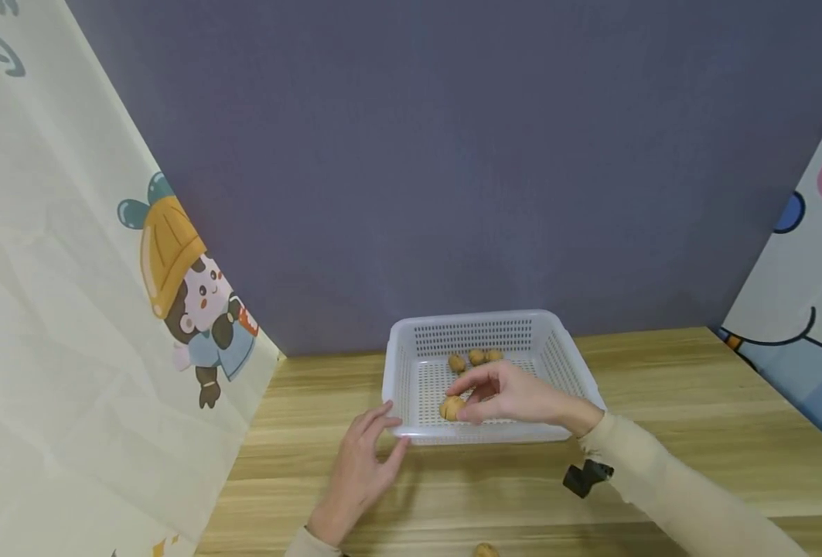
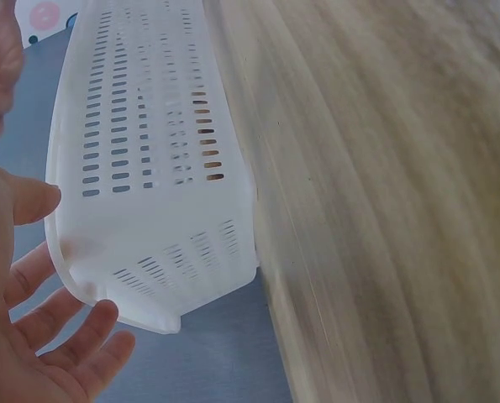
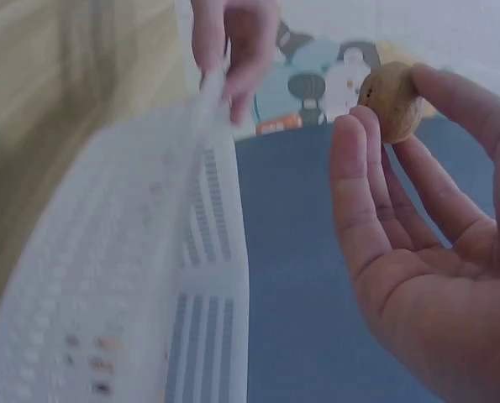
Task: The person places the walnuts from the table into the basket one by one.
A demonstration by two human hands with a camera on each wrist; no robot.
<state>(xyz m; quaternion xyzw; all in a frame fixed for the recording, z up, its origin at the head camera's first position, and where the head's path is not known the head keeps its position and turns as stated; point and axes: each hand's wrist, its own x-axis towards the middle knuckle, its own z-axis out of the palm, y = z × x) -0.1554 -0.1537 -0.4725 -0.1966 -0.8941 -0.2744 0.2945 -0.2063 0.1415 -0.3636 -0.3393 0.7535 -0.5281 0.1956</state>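
Observation:
Between the thumb and fingertips of my right hand [image 1: 504,393] is a walnut [image 1: 451,408], held over the front part of a white plastic basket [image 1: 487,435]. The right wrist view shows this walnut [image 3: 392,101] up close, pinched at the fingertips. My left hand [image 1: 362,468] grips the basket's front left corner. In the left wrist view, its thumb lies at the front rim and its fingers reach round the corner. Three walnuts [image 1: 476,357] lie inside the basket near the back wall.
Another walnut [image 1: 485,550] lies on the wooden table [image 1: 313,394], partly cut off at the bottom edge of the head view. A dark grey panel [image 1: 452,170] stands behind the basket. Printed sheets [image 1: 69,309] hang at both sides.

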